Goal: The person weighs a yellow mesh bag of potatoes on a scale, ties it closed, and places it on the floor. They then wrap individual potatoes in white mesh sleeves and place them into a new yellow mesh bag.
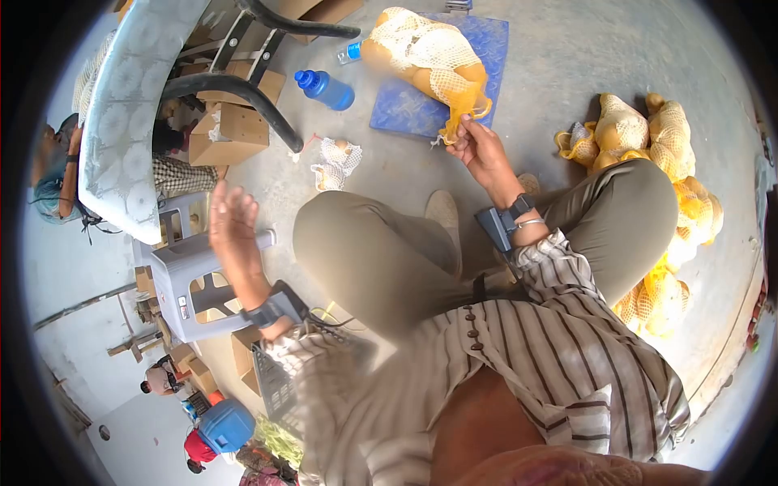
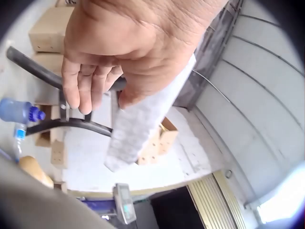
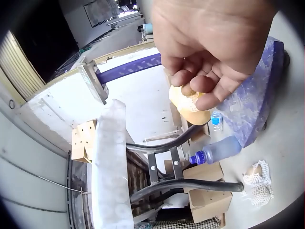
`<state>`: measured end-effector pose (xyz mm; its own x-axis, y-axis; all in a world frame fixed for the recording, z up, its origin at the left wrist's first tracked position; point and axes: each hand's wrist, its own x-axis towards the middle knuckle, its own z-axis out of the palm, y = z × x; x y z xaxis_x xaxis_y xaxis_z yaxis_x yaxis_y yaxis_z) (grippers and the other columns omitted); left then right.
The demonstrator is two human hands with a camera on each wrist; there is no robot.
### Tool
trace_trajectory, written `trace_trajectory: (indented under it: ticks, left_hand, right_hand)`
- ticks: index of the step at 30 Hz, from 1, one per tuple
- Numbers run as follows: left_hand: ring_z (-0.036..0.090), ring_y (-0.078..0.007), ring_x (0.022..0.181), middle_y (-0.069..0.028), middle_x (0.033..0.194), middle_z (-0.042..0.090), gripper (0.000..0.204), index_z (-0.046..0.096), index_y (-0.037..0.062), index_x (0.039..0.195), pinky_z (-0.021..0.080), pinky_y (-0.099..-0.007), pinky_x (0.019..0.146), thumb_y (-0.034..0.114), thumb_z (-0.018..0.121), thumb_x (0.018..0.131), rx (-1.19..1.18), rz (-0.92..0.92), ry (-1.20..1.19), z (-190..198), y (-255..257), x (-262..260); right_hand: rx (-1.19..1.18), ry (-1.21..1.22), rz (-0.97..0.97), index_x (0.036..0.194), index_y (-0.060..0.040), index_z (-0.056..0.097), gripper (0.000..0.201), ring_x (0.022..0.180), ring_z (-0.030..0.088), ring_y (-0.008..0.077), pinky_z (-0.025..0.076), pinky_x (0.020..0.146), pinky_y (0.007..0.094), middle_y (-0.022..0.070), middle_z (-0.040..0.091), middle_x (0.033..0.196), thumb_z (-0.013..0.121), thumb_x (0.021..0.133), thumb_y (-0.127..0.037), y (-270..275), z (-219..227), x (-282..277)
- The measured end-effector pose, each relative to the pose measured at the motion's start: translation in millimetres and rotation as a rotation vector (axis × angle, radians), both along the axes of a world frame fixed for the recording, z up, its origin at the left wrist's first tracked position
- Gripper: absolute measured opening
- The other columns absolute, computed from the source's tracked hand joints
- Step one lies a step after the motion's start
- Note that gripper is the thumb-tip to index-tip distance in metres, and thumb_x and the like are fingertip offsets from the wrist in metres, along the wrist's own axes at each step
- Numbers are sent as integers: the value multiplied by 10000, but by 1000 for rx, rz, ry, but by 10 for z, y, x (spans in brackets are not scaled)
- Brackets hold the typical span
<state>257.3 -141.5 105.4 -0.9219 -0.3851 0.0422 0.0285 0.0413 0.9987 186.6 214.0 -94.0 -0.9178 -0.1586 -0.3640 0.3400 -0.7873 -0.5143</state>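
Our striped shirt sits nearest; our right hand pinches a yellow mesh bag; our left hand hovers, fingers relaxed.

Partly hidden under netted fruit: blue platform. Blurred: left hand. Cut off, right wrist view: right hand.

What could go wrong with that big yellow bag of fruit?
The net bag might slip, since only the right hand pinches its gathered end and the left hand is away from it. Its far end seems to stick out past the blue platform, so it could tip or roll off. If it did, it might knock the small bottle beside it.
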Motion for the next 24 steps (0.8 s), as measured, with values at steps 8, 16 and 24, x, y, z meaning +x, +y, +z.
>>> trace_trajectory:
  ticks: [8, 16, 24]
  left_hand:
    - [624, -180, 877, -138, 1041, 618, 458, 494, -32, 1263, 524, -286, 794, 212, 592, 887, -173, -418, -7, 696, 1286, -287]
    - [575, -223, 997, -120, 1121, 568, 594, 437, 19, 1299, 502, -349, 849, 381, 626, 868, 108, -401, -525, -1107, 2034, -999]
    - [600, -157, 749, -90, 876, 605, 411, 553, 29, 1081, 494, -259, 582, 380, 591, 872, 364, -616, -614, -1588, 2130, -779]
  right_hand:
    - [-50, 103, -20, 743, -82, 562, 236, 571, 551, 123, 507, 607, 313, 11, 556, 633, 570, 923, -235, 90, 260, 65]
    - [-93, 265, 88, 736, -77, 549, 229, 578, 563, 111, 528, 568, 302, 3, 536, 664, 585, 915, -216, 10, 441, 196]
    - [-63, 164, 282, 750, -74, 569, 214, 596, 574, 111, 510, 533, 290, 5, 551, 683, 600, 905, -218, -117, 530, 350]
